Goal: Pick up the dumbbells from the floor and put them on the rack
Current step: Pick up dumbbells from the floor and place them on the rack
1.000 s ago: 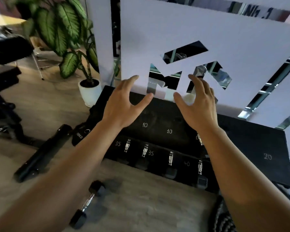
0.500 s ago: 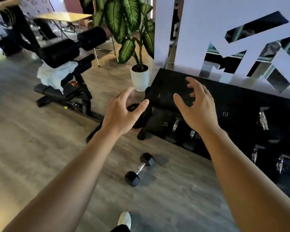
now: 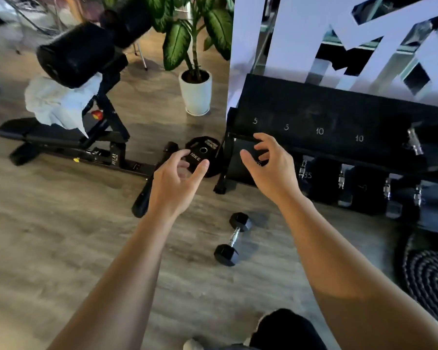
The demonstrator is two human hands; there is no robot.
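Note:
A small black hex dumbbell (image 3: 233, 238) with a chrome handle lies on the wood floor, between my two forearms. The black dumbbell rack (image 3: 339, 117) stands to the right; its top shelf is marked 5, 5, 10, 10, and its lower shelf holds several large dumbbells (image 3: 344, 183). My left hand (image 3: 173, 183) hovers above the floor to the upper left of the small dumbbell, fingers spread, holding nothing. My right hand (image 3: 271, 170) hangs in front of the rack's left end, fingers loosely curled and empty.
A black 10 kg weight plate (image 3: 203, 151) leans by the rack's left leg. A black bar (image 3: 149, 188) lies on the floor beside it. A weight bench (image 3: 68, 137) with a white towel stands at left. A potted plant (image 3: 195, 92) sits behind. A coiled rope (image 3: 430, 274) lies at right.
The view has swung left and downward, bringing the floor dumbbell to the centre. Both hands have lowered from in front of the rack's top shelf, staying empty.

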